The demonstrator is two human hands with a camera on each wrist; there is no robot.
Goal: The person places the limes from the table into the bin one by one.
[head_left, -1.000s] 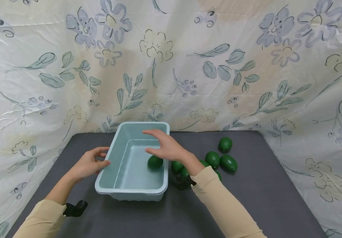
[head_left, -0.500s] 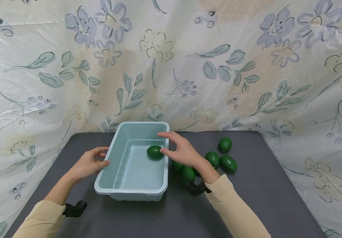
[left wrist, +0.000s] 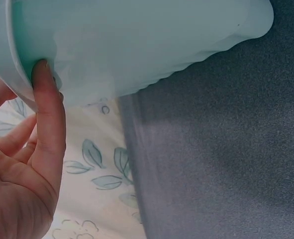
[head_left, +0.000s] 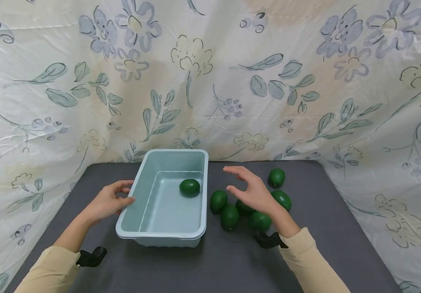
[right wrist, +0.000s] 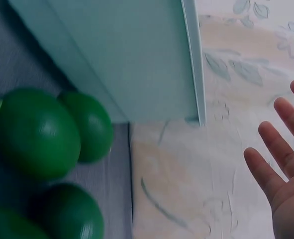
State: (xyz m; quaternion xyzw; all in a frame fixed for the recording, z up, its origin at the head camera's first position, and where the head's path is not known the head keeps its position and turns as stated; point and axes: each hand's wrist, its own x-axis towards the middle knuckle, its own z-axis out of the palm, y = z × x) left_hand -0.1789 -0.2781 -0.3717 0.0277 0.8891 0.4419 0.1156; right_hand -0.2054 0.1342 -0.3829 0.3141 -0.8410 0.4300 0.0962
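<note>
Currently we're pinching blue bin [head_left: 160,235] at nine o'clock with left grip [head_left: 104,202]. Right grip [head_left: 255,195], nearer, is hanging spread, holding nothing; four green fruits [head_left: 230,217] are lying on table [head_left: 225,264] from its five to nine o'clock, left pair lengthwise twelve-to-six.

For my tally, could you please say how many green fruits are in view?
7 visible: one fruit in the bin, four fruits right of it, two fruits farther right, past the right hand, which may hide more.
</note>
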